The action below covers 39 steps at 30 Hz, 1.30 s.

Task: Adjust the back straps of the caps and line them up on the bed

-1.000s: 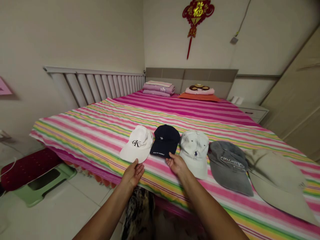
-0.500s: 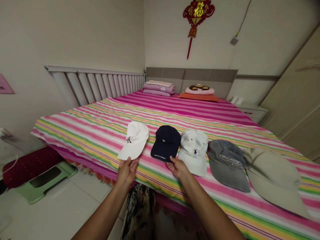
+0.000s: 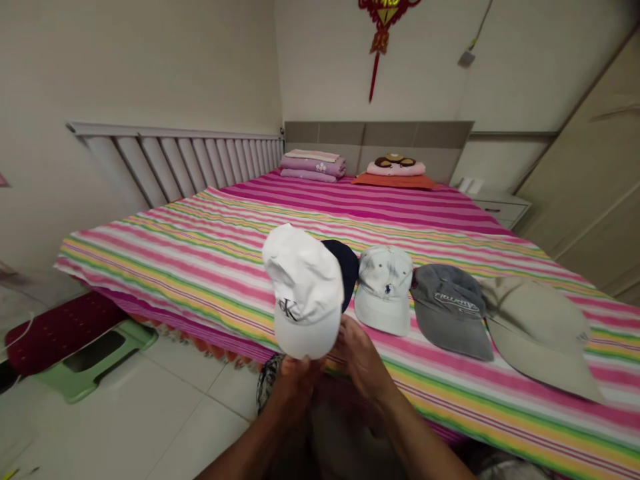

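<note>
Left hand [image 3: 299,379] gripped white fabric baseball cap [image 3: 313,283] by brim [image 3: 307,339], cap raised above hand. Right hand [image 3: 361,360] was beside brim; grip undetermined. Navy fabric cap [image 3: 349,267] showed beyond hands, partly hidden.

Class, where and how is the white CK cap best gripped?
Take the white cap by its brim, probably from the near side: it juts toward the person, where the left hand holds it; the rounded crown lies beyond.
</note>
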{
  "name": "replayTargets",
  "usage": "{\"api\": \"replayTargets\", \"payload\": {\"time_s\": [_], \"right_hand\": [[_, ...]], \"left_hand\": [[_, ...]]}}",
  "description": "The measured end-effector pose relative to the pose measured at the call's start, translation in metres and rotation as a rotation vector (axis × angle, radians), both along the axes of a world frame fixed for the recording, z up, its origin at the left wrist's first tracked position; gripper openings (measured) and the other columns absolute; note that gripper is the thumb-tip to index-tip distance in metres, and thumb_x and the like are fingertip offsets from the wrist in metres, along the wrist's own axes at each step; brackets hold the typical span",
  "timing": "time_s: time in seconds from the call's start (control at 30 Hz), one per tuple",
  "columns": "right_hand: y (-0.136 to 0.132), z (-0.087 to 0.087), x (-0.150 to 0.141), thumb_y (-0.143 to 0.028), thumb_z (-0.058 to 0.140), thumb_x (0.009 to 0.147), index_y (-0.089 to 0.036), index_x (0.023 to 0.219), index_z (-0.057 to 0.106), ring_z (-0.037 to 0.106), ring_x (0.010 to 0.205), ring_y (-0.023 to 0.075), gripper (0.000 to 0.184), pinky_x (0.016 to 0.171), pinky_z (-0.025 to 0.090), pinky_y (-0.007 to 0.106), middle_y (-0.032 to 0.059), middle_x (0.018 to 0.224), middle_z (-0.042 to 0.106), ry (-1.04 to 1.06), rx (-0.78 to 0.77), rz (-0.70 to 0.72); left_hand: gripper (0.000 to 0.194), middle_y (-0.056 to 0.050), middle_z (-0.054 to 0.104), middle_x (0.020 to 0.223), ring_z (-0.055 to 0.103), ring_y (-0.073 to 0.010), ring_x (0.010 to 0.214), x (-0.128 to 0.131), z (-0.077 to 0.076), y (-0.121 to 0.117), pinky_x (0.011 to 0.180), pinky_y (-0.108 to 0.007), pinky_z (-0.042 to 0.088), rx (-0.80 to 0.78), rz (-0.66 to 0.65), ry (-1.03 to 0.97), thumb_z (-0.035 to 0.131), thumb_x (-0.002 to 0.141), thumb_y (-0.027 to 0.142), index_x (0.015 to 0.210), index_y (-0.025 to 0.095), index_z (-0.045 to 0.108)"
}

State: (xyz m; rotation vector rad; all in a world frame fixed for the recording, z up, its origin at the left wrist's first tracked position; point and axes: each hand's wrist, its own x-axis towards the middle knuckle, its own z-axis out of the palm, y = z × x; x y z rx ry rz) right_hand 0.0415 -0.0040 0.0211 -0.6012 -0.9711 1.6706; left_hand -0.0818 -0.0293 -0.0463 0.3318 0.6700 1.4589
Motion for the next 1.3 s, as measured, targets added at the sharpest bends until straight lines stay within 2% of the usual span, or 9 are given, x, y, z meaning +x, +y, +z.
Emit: {"api": "replayTargets", "payload": {"time_s": [0.13,0.27,0.57,0.7,0.83,0.93,1.0,1.2,1.3], "right_hand": [[-0.013,0.015,0.018,-0.044,0.066,0.067,-0.024,0.111,0.054,0.059,0.093,0.0253,0.050,0.076,0.047,0.036,0.0071,0.099,0.067,0.095,-0.023,-0.111],[-0.030,0.007,0.041,-0.040,0.071,0.062,-0.023,0.109,0.056,0.060,0.093,0.0281,0.052,0.078,0.046,0.040,0.0084,0.094,0.069,0.115,-0.142,-0.195],[-0.059,-0.027,0.075,-0.035,0.073,0.061,-0.028,0.112,0.055,0.061,0.089,0.0259,0.055,0.084,0.043,0.042,0.0054,0.096,0.069,0.157,-0.257,-0.348],[-0.070,-0.030,0.080,-0.038,0.075,0.056,-0.027,0.108,0.058,0.061,0.090,0.0277,0.056,0.086,0.041,0.043,0.0065,0.094,0.069,0.121,-0.262,-0.304],[-0.079,-0.032,0.087,-0.047,0.074,0.052,-0.027,0.088,0.066,0.058,0.095,0.0318,0.042,0.087,0.039,0.047,0.0076,0.084,0.070,0.079,-0.256,-0.191],[-0.082,-0.030,0.096,-0.061,0.067,0.050,-0.027,0.077,0.068,0.059,0.092,0.0330,0.044,0.085,0.040,0.049,0.0082,0.078,0.071,0.090,-0.259,-0.109],[-0.082,-0.025,0.102,-0.057,0.071,0.048,-0.027,0.077,0.068,0.062,0.084,0.0316,0.043,0.082,0.042,0.048,0.0071,0.073,0.071,0.081,-0.282,-0.083],[-0.080,-0.006,0.111,-0.040,0.078,0.046,-0.024,0.064,0.066,0.063,0.053,0.0231,0.027,0.068,0.048,0.041,0.0031,0.054,0.066,0.077,-0.295,-0.158],[-0.081,-0.007,0.112,-0.039,0.079,0.045,-0.023,0.070,0.067,0.064,0.055,0.0247,0.032,0.067,0.048,0.041,0.0044,0.054,0.066,0.040,-0.282,-0.142]], "left_hand": [[0.024,-0.003,0.069,0.076,0.061,-0.0159,0.064,0.017,-0.030,-0.021,0.063,-0.027,0.046,-0.008,-0.186,0.079,0.073,0.057,0.016,0.080,0.019,0.067],[0.026,-0.005,0.067,0.070,0.059,-0.0156,0.064,0.011,-0.038,-0.033,0.063,-0.026,0.043,-0.014,-0.353,0.138,0.071,0.054,0.011,0.080,0.015,0.067],[0.034,-0.011,0.068,0.080,0.061,-0.0264,0.088,-0.027,-0.002,-0.017,0.081,-0.037,0.044,0.053,-0.451,0.000,0.066,0.063,0.036,0.087,0.011,0.064],[0.034,-0.010,0.069,0.077,0.061,-0.0284,0.088,-0.021,0.017,-0.008,0.081,-0.037,0.045,0.058,-0.402,0.051,0.073,0.056,0.030,0.084,0.011,0.065],[0.028,-0.005,0.069,0.067,0.062,-0.0284,0.084,-0.008,0.037,-0.006,0.078,-0.037,0.047,0.024,-0.343,0.115,0.076,0.050,0.016,0.076,0.012,0.066],[0.030,-0.004,0.069,0.066,0.063,-0.0285,0.083,-0.007,0.042,-0.006,0.077,-0.038,0.048,0.017,-0.348,0.151,0.072,0.050,0.007,0.079,0.013,0.067],[0.029,-0.005,0.069,0.065,0.064,-0.0281,0.080,-0.010,0.043,-0.008,0.076,-0.038,0.048,-0.002,-0.359,0.150,0.070,0.052,0.005,0.080,0.012,0.067],[0.041,-0.012,0.069,0.084,0.062,-0.0299,0.085,-0.020,0.049,-0.019,0.080,-0.041,0.045,-0.091,-0.531,-0.009,0.070,0.057,0.036,0.087,0.009,0.065],[0.034,-0.012,0.068,0.075,0.064,-0.0294,0.077,-0.018,0.055,-0.018,0.075,-0.040,0.047,-0.023,-0.557,-0.004,0.071,0.056,0.033,0.078,0.008,0.065]]}}
